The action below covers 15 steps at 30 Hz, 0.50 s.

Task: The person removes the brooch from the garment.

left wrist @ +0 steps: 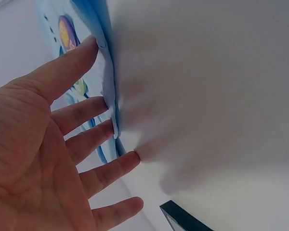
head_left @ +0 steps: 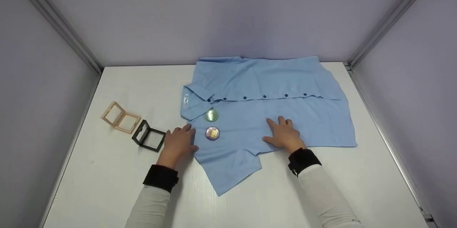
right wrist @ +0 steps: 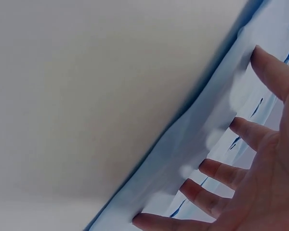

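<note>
A light blue short-sleeved shirt [head_left: 242, 124] lies spread on the white table, its collar to the left and a row of dark buttons running across it. Two round badges rest on it near the collar: a green badge [head_left: 211, 115] and a purple-rimmed badge [head_left: 212, 133]. With fingers spread, my left hand [head_left: 178, 141] touches the shirt's shoulder edge; in the left wrist view the thumb and some fingertips meet the cloth. My right hand [head_left: 284, 135] rests its straight, spread fingertips on the shirt's near side, close to the sleeve.
Left of the shirt stand two hinged frames, a light wooden frame [head_left: 121, 118] and a black frame [head_left: 149, 136], the black one close beside my left hand. Grey panels [head_left: 228, 17] wall the table at the back and both sides.
</note>
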### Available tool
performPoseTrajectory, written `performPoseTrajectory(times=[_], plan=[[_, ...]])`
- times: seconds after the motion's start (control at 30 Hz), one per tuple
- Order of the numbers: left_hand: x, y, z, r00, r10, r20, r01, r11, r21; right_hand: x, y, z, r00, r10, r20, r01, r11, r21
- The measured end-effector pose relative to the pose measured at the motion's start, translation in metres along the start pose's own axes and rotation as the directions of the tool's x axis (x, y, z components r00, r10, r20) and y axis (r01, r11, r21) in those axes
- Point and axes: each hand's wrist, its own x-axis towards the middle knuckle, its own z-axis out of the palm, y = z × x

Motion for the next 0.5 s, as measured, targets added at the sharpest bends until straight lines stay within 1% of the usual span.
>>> performPoseTrajectory(times=[0.23, 0.5], plan=[[-0.001, -0.004, 0.003, 1.000, -0.008, 0.010, 0.008, 1.000, -0.023, -0.005, -0.004, 0.001, 1.000, -0.004, -0.015, 0.004, 1.000, -0.009], [-0.003, 0.000, 0.005, 1.000, 0.025, -0.010, -0.026, 0.999, -0.025, -0.011, -0.001, 0.002, 0.999, 0.030, -0.012, -0.030, 0.999, -0.017]])
